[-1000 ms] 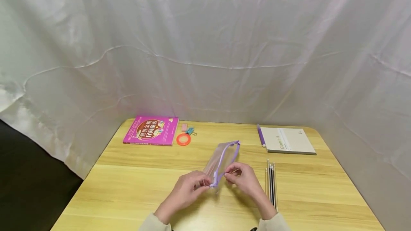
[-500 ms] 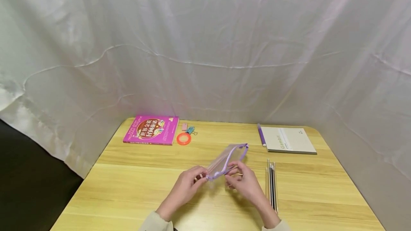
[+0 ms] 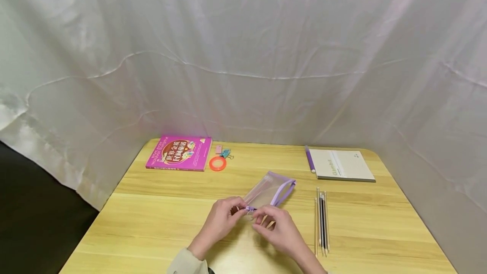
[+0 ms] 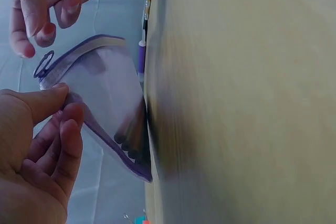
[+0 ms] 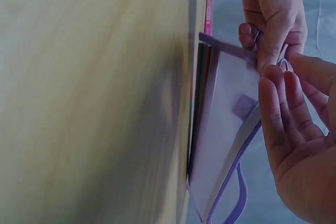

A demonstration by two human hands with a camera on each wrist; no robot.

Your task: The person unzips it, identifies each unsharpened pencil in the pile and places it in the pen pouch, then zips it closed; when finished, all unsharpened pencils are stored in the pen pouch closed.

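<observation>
A translucent pencil pouch (image 3: 262, 189) with a purple zipper edge lies tilted over the table in the head view. My left hand (image 3: 220, 218) pinches its near corner beside the zipper end, thumb on top in the left wrist view. A ring-shaped zipper pull (image 4: 43, 64) sticks out from that corner. Close to this ring is my right hand (image 3: 279, 229), its fingers loosely bent and apart from the ring in the left wrist view. The zipper edge bows open at the far end. Several dark rod-like things (image 4: 128, 142) show through the pouch wall.
Several pencils (image 3: 322, 223) lie to the right of my right hand. Behind them are a notebook (image 3: 342, 165) and a purple pen (image 3: 310, 160). At the back left sit a pink book (image 3: 180, 153), orange tape roll (image 3: 217, 163), teal binder clip (image 3: 225, 154) and pink eraser (image 3: 218, 149).
The pouch has turned, its far end swinging right and its clear side now facing up. My right hand has moved from the zipper edge left and nearer to the corner with the ring.
</observation>
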